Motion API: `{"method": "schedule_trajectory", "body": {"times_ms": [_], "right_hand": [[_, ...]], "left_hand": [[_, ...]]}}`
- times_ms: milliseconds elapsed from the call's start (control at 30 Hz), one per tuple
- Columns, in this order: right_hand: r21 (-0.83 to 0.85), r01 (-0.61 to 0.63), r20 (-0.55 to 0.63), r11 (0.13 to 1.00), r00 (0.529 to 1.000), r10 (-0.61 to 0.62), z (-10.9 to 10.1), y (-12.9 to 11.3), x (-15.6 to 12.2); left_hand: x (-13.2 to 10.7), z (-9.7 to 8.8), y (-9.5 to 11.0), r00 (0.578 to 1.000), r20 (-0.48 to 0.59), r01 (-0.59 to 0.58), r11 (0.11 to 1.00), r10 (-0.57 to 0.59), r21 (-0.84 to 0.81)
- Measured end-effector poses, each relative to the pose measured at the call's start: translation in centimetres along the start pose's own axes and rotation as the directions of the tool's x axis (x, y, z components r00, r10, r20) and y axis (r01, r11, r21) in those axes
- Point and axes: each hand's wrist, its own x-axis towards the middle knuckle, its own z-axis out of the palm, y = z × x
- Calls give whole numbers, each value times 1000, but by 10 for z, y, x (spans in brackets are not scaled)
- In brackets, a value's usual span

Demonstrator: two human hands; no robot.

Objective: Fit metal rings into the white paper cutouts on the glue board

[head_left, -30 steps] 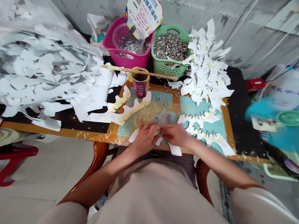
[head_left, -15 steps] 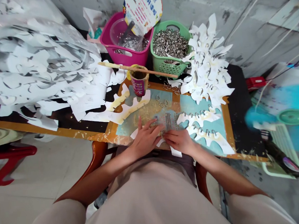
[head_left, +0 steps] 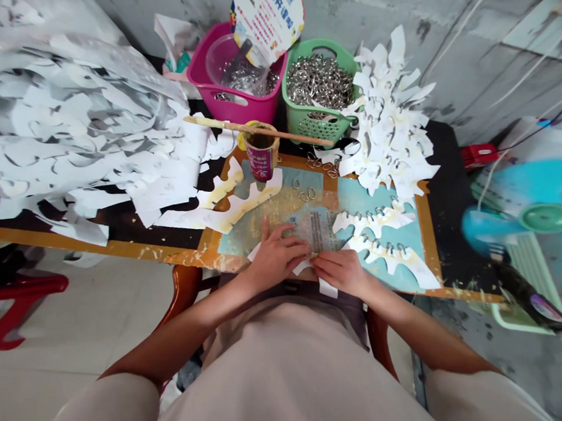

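Note:
At the table's front edge my left hand (head_left: 277, 257) and my right hand (head_left: 341, 270) meet over a white cut-out strip (head_left: 329, 288). Its ends show beside and below my fingers. My right fingertips are pressed together on it, while my left thumb and fingers pinch its middle, with the other left fingers loosely stretched. Whether a ring sits under the fingertips is hidden. Two strips fitted with metal rings (head_left: 394, 260) lie right of my hands. Loose metal rings (head_left: 304, 197) lie just beyond. To the left rest glue-smeared strips (head_left: 233, 217).
A glue cup (head_left: 259, 160) with a wooden stick (head_left: 275, 132) across it stands mid-table. Behind are a pink basket (head_left: 240, 107) and a green basket (head_left: 321, 127) of rings. White cut-outs (head_left: 64, 136) heap at left, ringed strips (head_left: 390, 119) at right. A fan (head_left: 546, 217) stands far right.
My fingertips have shifted slightly on the strip, and the ring that showed between them is no longer visible. My right hand is a little lower. The other things lie as before.

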Motion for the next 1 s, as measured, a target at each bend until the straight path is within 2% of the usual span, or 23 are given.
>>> {"method": "schedule_trajectory", "body": {"times_ms": [100,233,333,400,467,533,633,700,767,900,1000], "right_hand": [[-47,7,16,999,1000,-6,-5,-1,-1],[-81,-43,118,996,992,52,-13,-5,1],[48,-138,145,989,981,130,-22,-7,4],[187,-256,89,949,966,243,-27,-9,5],[249,-396,22,884,915,404,-28,-13,7],[204,-531,7,822,841,542,-25,-20,10],[93,-664,49,742,747,663,-15,-33,16],[65,-712,47,700,702,710,-9,-39,21],[64,-737,28,673,675,737,-4,-43,24],[50,-758,-20,650,650,760,1,-45,26],[42,-752,-43,657,656,754,5,-45,23]], "left_hand": [[-1,2,1,999,-6,-47,999,47,27],[-5,6,1,995,-32,-87,992,90,88],[-6,5,2,993,-29,-115,987,119,114],[-6,3,3,992,-24,-120,985,124,121],[-6,2,5,992,-27,-116,985,120,125],[-7,1,6,992,-33,-113,986,118,125],[-8,0,7,991,-46,-123,985,129,122],[-9,1,6,990,-57,-122,986,129,116],[-9,3,5,992,-63,-103,990,109,94],[-5,6,3,997,-79,-18,999,21,39],[0,1,3,999,-45,23,1000,-23,-13]]}}
